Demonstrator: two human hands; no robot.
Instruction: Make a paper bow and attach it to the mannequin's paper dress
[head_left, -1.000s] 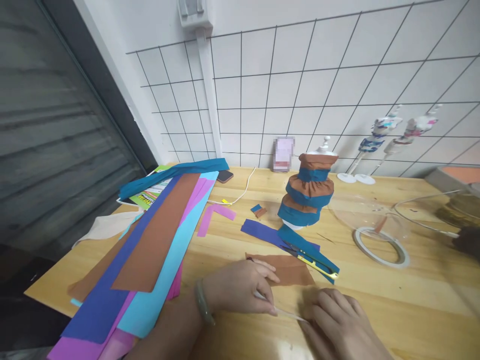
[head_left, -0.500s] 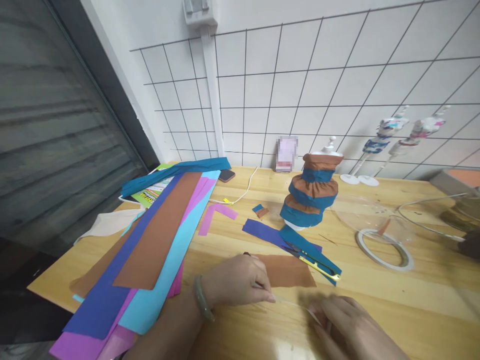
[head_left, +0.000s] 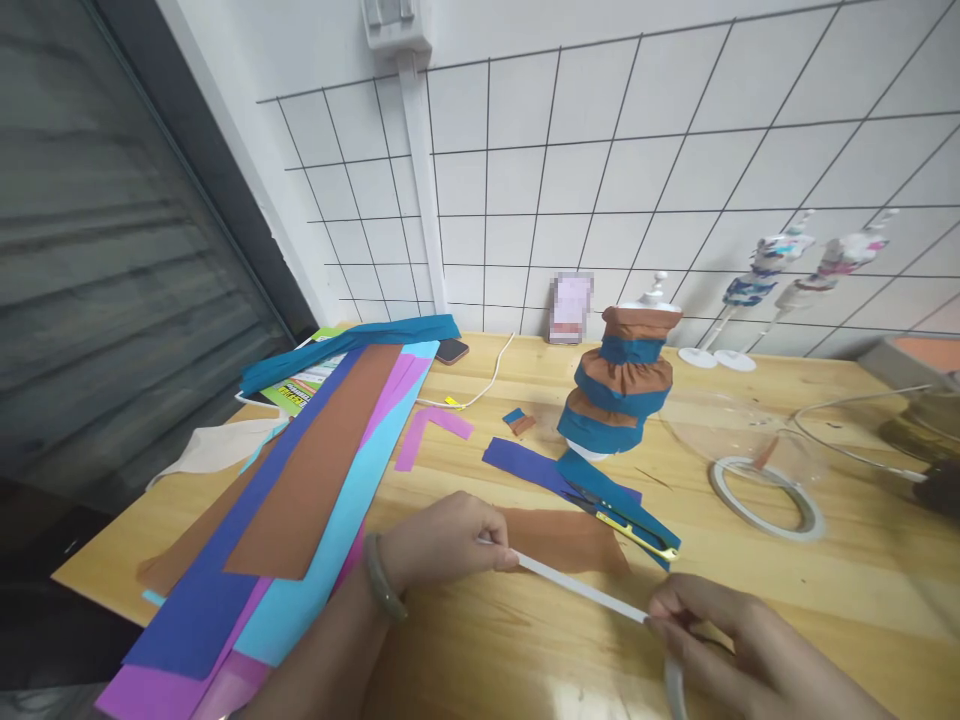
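A narrow strip of white tape (head_left: 581,588) stretches taut between my hands above the wooden table. My left hand (head_left: 461,540), with a bangle on its wrist, pinches one end. The fingers of my right hand (head_left: 712,625) are closed on the tape at the other end, and a curved white band of it shows below them; whether that is a roll I cannot tell. Behind the tape lies a brown fabric piece (head_left: 562,540), flat and partly hidden by my left hand. Yellow-handled scissors (head_left: 637,535) rest on a teal strip (head_left: 615,485) just beyond.
A small dress form (head_left: 619,375) wrapped in brown and teal stands behind the scissors. Long coloured fabric strips (head_left: 315,460) are piled at left. A white tape ring (head_left: 766,500) lies at right. Two small decorated stands (head_left: 750,290) and a phone (head_left: 453,351) are near the wall.
My hands have moved apart, the right one further right, and a longer stretch of white tape now spans between them. My left hand has shifted slightly left and up.
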